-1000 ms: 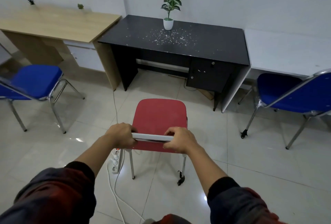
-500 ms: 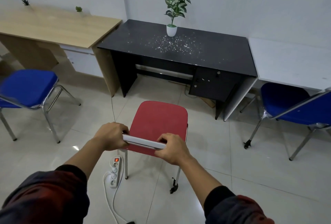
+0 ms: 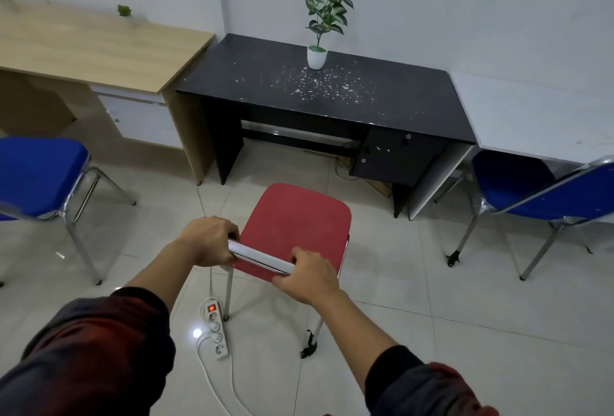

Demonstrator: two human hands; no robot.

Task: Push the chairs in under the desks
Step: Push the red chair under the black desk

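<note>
Tiles: glossy pale floor (image 3: 415, 332) is running through the whole room, picking up a small bright glint of light next to the power strip.
Walls: plain white wall (image 3: 465, 0) is wrapping round a corner right behind the desks.
Red chair: red chair (image 3: 299, 219) is standing out on the open floor in front of the black desk, seat facing the gap under it, not under it yet.
Left hand: left hand (image 3: 209, 241) is curling round the left end of the chair's pale back rail.
Right hand: right hand (image 3: 307, 277) is gripping the right end of that same rail, knuckles up.
Black desk: black desk (image 3: 332, 93) is sitting against the wall, its top covered in white specks, with a drawer unit on the right side.
Plant: small plant (image 3: 320, 30) in a white pot is standing upright near the back edge of the black top.
Wood desk: wood desk (image 3: 93, 43) is butting up against the black one on the left, two tiny green plants at its back.
White desk: white desk (image 3: 531, 113) is touching the black one on the right.
Blue chairs: left blue chair (image 3: 36, 173) is standing out in front of the wood desk; right blue chair (image 3: 545, 189) is standing by the white desk, seat partly under it.
Power strip: white power strip (image 3: 216, 326) is lying on the tiles just beside the red chair's rear left leg, red switch glowing, cords trailing toward the camera.
</note>
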